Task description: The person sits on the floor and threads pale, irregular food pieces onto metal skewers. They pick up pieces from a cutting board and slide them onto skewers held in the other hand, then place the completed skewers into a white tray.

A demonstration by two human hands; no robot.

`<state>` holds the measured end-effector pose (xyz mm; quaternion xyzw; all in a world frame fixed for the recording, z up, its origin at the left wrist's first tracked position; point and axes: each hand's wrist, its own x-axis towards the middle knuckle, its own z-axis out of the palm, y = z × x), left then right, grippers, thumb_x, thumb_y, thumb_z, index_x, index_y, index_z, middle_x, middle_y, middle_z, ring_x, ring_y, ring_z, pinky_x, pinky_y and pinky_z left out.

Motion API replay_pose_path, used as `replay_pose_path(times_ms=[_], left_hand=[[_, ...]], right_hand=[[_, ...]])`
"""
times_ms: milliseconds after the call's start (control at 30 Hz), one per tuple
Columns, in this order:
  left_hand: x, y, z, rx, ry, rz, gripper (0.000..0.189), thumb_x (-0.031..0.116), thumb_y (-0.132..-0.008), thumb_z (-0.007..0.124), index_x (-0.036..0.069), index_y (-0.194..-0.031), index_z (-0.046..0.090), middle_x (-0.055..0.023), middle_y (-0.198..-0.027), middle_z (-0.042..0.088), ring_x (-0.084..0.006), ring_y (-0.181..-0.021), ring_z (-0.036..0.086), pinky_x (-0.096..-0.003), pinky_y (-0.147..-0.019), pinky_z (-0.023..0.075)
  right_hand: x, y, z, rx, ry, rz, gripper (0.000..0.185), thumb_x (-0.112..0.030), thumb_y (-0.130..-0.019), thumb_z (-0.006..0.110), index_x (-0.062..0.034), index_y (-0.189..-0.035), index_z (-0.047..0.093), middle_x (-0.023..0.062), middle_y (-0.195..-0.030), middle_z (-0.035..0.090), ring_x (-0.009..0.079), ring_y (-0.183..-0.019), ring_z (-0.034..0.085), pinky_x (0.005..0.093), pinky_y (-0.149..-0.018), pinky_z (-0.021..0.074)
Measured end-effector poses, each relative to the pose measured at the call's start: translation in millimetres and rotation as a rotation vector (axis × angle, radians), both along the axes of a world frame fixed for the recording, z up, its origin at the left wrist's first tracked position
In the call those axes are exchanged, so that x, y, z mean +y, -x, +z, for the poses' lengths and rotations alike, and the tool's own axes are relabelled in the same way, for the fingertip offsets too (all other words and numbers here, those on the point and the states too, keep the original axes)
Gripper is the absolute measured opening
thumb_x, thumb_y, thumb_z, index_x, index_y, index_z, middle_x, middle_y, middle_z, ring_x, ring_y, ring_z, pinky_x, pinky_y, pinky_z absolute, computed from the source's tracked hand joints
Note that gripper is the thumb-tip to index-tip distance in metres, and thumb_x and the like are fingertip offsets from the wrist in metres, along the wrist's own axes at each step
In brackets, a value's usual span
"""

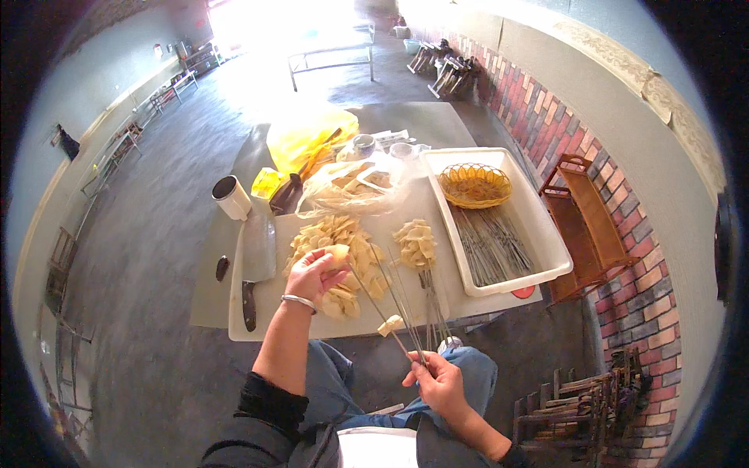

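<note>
My left hand (319, 272) pinches a thin pale yellow food slice (338, 255) at the tip of a metal skewer. My right hand (436, 380) grips several thin metal skewers (404, 310) by their lower ends, fanned out. One of them carries a folded pale piece (390, 325) partway along. Under and beside my left hand, a heap of similar slices (333, 234) lies on the white cutting board (363, 330). To its right rest loaded skewers (415, 243), their bunched slices on the board and their bare ends pointing towards me.
A cleaver (258, 251) lies at the board's left, near a white cup (232, 198). Behind are plastic bags (351, 187) and a yellow bag (304, 134). The white tray (559, 263) at right holds skewers and a yellow basket (475, 186). A wooden rack (585, 222) stands beyond.
</note>
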<state>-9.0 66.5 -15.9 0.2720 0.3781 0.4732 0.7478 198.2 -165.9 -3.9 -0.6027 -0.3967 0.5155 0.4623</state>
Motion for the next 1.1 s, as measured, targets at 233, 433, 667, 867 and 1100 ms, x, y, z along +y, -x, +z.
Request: replay_pose_path(times_ms=[233,433,667,867,1100], left_hand=[[-25,-9,11,-0.039,0.007,-0.051,0.027,0.001,-0.085,0.055,-0.005,-0.111,0.052,-0.0167,-0.106,0.061,-0.0276,-0.096,0.063,-0.0325,-0.079,0.0558],[-29,-11,24,0.044,-0.021,-0.059,0.027,0.004,-0.085,0.060,-0.004,-0.109,0.052,-0.0150,-0.102,0.062,-0.0255,-0.090,0.065,-0.0303,-0.076,0.0567],[-29,-10,26,0.166,-0.117,-0.070,0.020,0.003,-0.084,0.062,-0.003,-0.103,0.055,-0.0149,-0.099,0.063,-0.0242,-0.088,0.065,-0.0281,-0.073,0.0571],[-28,-12,28,0.177,-0.105,-0.003,0.019,0.003,-0.085,0.061,-0.003,-0.102,0.056,-0.0141,-0.097,0.063,-0.0246,-0.087,0.066,-0.0270,-0.072,0.0571],[-24,-6,29,0.049,-0.010,-0.029,0.023,0.006,-0.087,0.058,-0.004,-0.107,0.054,-0.0183,-0.100,0.063,-0.0255,-0.087,0.066,-0.0264,-0.070,0.0573]], right_hand=[[-4,-2,-2,-0.065,-0.007,0.007,0.019,-0.011,-0.091,0.052,-0.0027,-0.105,0.061,0.0016,-0.067,0.064,0.0008,-0.045,0.041,0.0174,-0.041,0.0325],[-7,-7,2,-0.053,0.016,0.010,0.018,-0.012,-0.090,0.055,-0.0017,-0.103,0.062,0.0020,-0.066,0.065,0.0024,-0.056,0.050,0.0193,-0.051,0.0380],[-8,-8,4,-0.103,0.023,0.023,0.018,-0.012,-0.089,0.056,-0.0023,-0.103,0.062,0.0026,-0.066,0.065,0.0027,-0.054,0.051,0.0195,-0.049,0.0388],[-8,-8,3,-0.111,0.008,0.015,0.018,-0.012,-0.089,0.056,-0.0024,-0.104,0.062,0.0022,-0.066,0.065,0.0023,-0.054,0.051,0.0195,-0.049,0.0388],[-9,-8,2,-0.094,-0.039,0.026,0.018,-0.012,-0.089,0.056,-0.0024,-0.104,0.063,0.0021,-0.065,0.065,0.0017,-0.055,0.052,0.0188,-0.048,0.0373]])
